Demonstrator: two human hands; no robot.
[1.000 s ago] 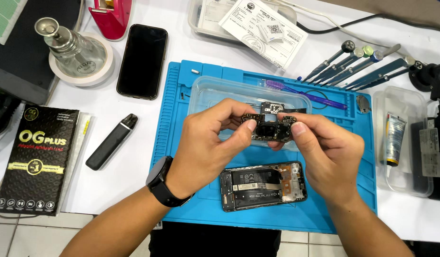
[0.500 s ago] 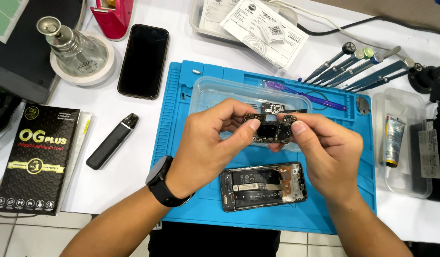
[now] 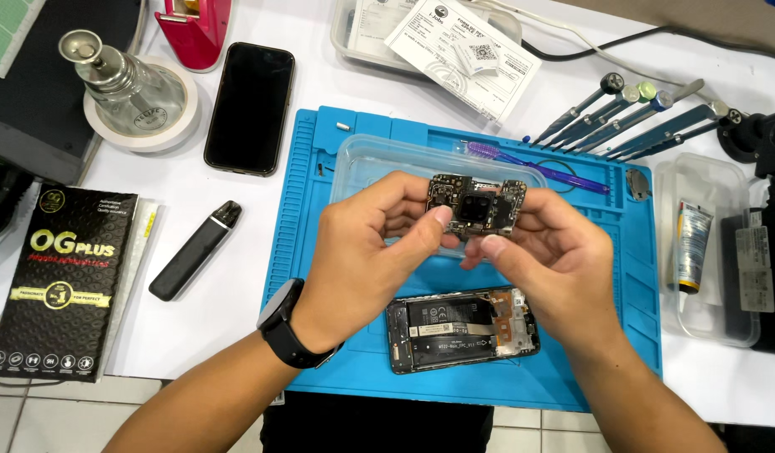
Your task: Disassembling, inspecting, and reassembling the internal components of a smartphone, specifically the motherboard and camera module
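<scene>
- Your left hand [image 3: 366,252] and right hand [image 3: 547,252] pinch the circuit board [image 3: 477,205] between fingertips, above the blue mat [image 3: 320,252].
- The opened phone [image 3: 463,330] lies near the mat's front edge.

A phone repair workbench: a blue silicone work mat [image 3: 337,252] covers the white table [image 3: 236,285], with an opened phone [image 3: 461,330] lying on it, its insides exposed. A row of precision screwdrivers [image 3: 631,113], a tube of adhesive [image 3: 691,245] and a glass solvent dispenser [image 3: 123,80] stand around.
</scene>
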